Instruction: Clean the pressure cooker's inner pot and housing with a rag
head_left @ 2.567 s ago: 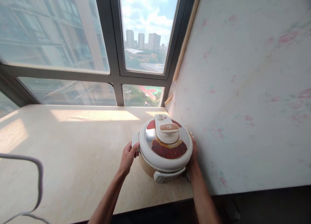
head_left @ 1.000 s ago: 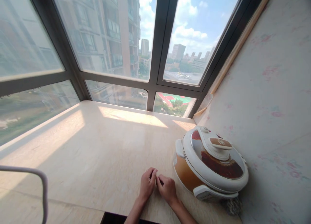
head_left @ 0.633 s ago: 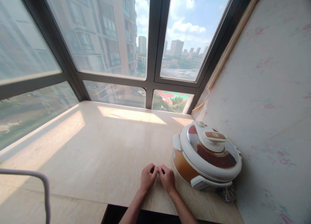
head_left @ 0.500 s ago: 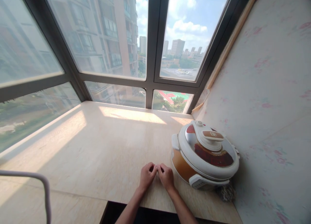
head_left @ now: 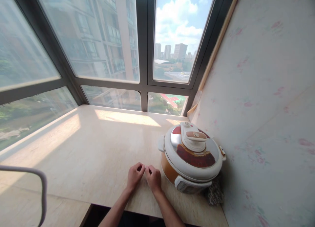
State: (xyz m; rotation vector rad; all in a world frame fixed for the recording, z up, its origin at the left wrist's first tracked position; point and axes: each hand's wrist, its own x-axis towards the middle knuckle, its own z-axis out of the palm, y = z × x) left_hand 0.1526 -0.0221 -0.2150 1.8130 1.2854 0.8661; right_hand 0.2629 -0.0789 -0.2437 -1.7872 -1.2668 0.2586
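Note:
My left hand [head_left: 135, 176] and my right hand [head_left: 153, 178] are side by side over the pale marbled counter [head_left: 98, 154], close to its front edge. Thumb and fingers are curled together on both, and the fingertips almost meet between them. Whether anything tiny is pinched there, I cannot make out. Just right of my right hand stands an electric pressure cooker [head_left: 169, 168] with an orange-brown body, white rim and closed lid. My hand looks apart from it.
A grey knitted-looking bundle [head_left: 215, 193] lies behind the cooker's front right side, against the flowered wall [head_left: 261, 99]. At the lower left a grey bent tube [head_left: 43, 187] rises over the counter. Dark-framed windows [head_left: 144, 56] close off the back and left.
The view has turned a little to the right, so the hands and cooker appear further left. Both hands keep their closed pose, with a slightly clearer gap between the fingertips.

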